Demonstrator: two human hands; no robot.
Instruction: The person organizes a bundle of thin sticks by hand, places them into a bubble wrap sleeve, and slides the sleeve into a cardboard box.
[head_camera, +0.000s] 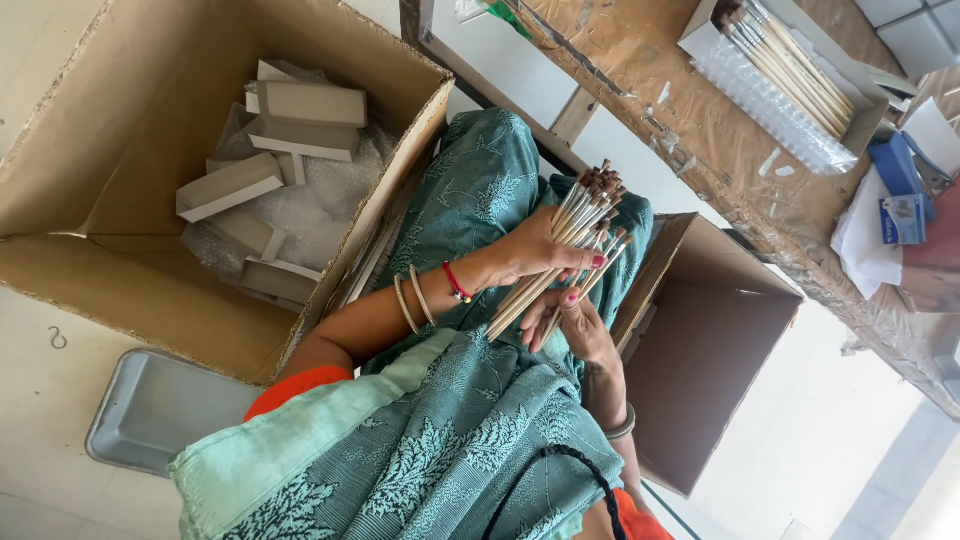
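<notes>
A small packing workshop: a large open cardboard carton (120, 190) on the floor holds small grey boxes (312, 103) on bubble wrap, a paper-covered worktable (690, 130) at the right carries a tray of pencils (790, 65), and another empty carton (710, 350) stands near it

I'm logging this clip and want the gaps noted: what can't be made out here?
Head view only:
- Bundle of pencils: exact count, since the sticks overlap and the left hand covers the middle.
- Right hand: its palm, behind the bundle.
- Smaller box: its inside, in shadow.
- Grey tray: partly covered by the large carton and the green cloth.
</notes>
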